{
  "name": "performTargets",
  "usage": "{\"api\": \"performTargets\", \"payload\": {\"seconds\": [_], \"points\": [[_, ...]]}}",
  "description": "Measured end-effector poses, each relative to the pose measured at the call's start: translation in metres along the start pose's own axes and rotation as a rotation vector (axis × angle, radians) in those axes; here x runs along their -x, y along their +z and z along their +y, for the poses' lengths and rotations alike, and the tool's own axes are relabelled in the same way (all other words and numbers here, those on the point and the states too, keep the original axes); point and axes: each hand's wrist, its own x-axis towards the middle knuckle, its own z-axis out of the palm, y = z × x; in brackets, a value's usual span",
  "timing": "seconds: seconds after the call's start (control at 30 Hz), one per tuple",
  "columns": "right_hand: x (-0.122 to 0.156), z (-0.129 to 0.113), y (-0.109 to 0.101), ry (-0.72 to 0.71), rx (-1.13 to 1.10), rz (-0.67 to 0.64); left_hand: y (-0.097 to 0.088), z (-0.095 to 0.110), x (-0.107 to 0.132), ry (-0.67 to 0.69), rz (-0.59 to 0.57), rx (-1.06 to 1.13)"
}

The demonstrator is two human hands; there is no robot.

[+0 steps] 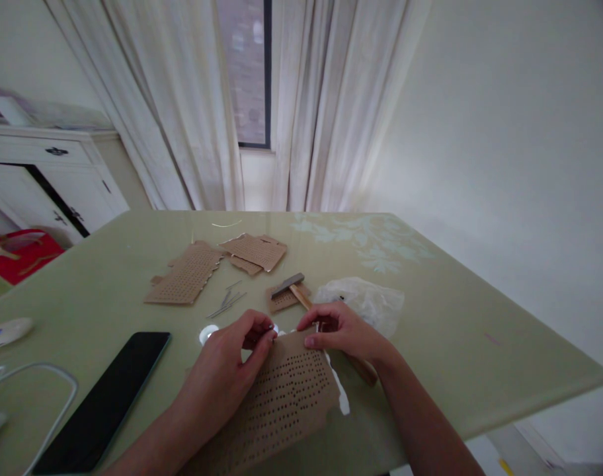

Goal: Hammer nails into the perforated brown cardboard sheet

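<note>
A brown cardboard sheet (291, 390) with rows of punched holes lies tilted in front of me, its right edge torn and showing white. My right hand (338, 327) grips its upper edge, thumb on the near face and fingers behind. At the upper left corner of the sheet, my left hand (242, 354) is closed in a pinch; what its fingertips hold is too small to make out. Just beyond my hands, a hammer (300, 295) with a wooden handle rests with its metal head on a small perforated cardboard piece (281, 303). My right hand and forearm cover part of its handle.
Several thin metal nails (225, 303) lie left of the hammer. More perforated cardboard pieces (187, 274) sit farther back, and a clear plastic bag (365, 301) is at the right. A black phone or tablet (108, 396), white cable (66, 377) and white device (8, 332) occupy the left.
</note>
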Motion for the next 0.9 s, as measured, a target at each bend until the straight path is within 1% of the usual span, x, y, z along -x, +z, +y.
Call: {"api": "performTargets", "payload": {"seconds": [0.17, 0.23, 0.3, 0.37, 0.43, 0.53, 0.6, 0.67, 0.77, 0.83, 0.9], "points": [[0.000, -0.001, -0.001, -0.008, 0.033, -0.009, 0.000, -0.001, 0.001, 0.014, 0.011, -0.014], [0.000, 0.000, -0.001, -0.019, 0.059, -0.001, 0.001, -0.002, 0.001, 0.044, 0.010, -0.028], [-0.001, 0.000, 0.000, -0.041, 0.103, 0.036, 0.003, -0.002, 0.002, 0.088, 0.012, -0.048], [-0.004, 0.003, 0.001, -0.057, 0.177, 0.099, 0.004, -0.003, 0.002, 0.133, 0.018, -0.069], [-0.009, 0.008, 0.002, -0.048, 0.290, 0.191, 0.006, -0.002, 0.003, 0.157, 0.028, -0.086], [-0.019, 0.018, 0.002, 0.012, 0.527, 0.354, 0.008, -0.002, 0.003, 0.166, 0.039, -0.101], [-0.025, 0.025, 0.003, 0.076, 0.695, 0.402, 0.008, -0.002, 0.002, 0.167, 0.036, -0.105], [-0.030, 0.029, 0.005, 0.145, 0.840, 0.376, 0.008, -0.002, 0.002, 0.166, 0.032, -0.103], [-0.036, 0.029, 0.010, 0.214, 1.002, 0.299, 0.006, 0.000, 0.000, 0.154, 0.019, -0.091], [-0.037, 0.025, 0.010, 0.232, 1.077, 0.279, 0.005, 0.002, 0.000, 0.141, 0.009, -0.095], [-0.034, 0.017, 0.006, 0.223, 1.126, 0.280, 0.005, 0.004, -0.001, 0.139, 0.011, -0.118]]}}
